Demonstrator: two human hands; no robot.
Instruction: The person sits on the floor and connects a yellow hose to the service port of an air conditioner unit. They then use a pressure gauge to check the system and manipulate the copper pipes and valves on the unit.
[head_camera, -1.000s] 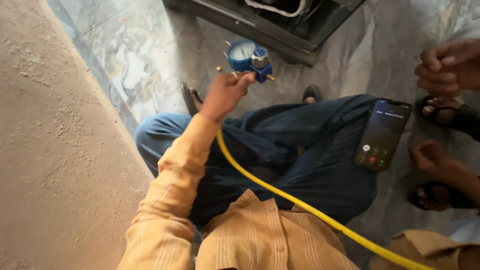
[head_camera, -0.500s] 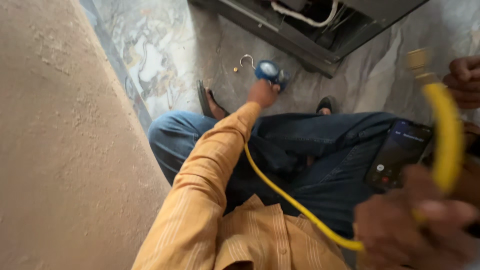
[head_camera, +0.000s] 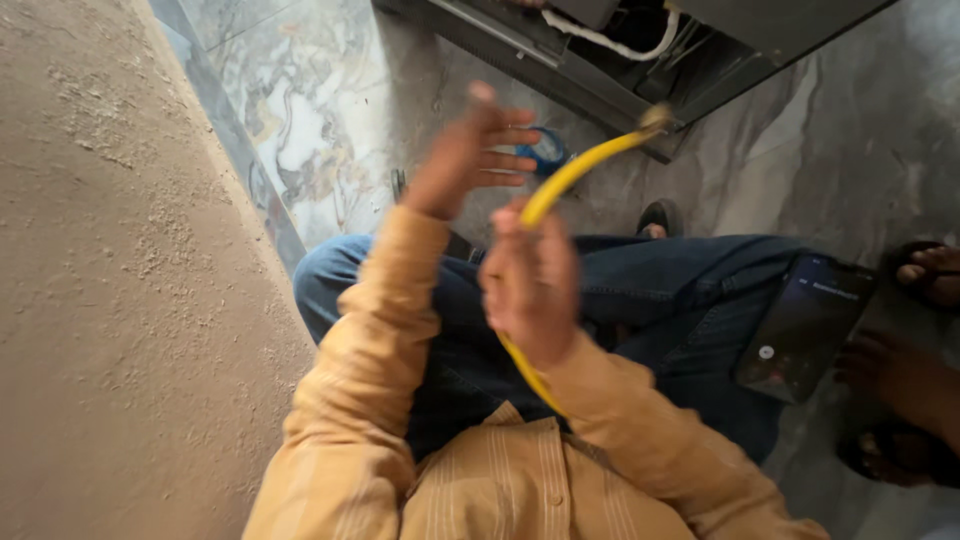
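Observation:
My right hand (head_camera: 532, 280) is closed around a yellow hose (head_camera: 575, 170), whose brass end points up toward the dark metal unit. Raised in front of me, my left hand (head_camera: 470, 155) has its fingers spread and holds nothing. It hangs just left of the hose. A blue pressure gauge (head_camera: 543, 150) lies on the floor behind the left hand, partly hidden by it. Both arms wear orange striped sleeves, and both hands are motion blurred.
A phone (head_camera: 805, 325) with a lit screen rests on my jeans-covered right thigh. A dark metal unit (head_camera: 640, 50) with a white cable stands ahead. Another person's sandalled feet (head_camera: 900, 390) are at the right. A rough wall (head_camera: 110, 270) fills the left.
My left hand let go of the blue gauge on the floor and lifted with fingers spread. My right hand came in holding the yellow hose and raised its end.

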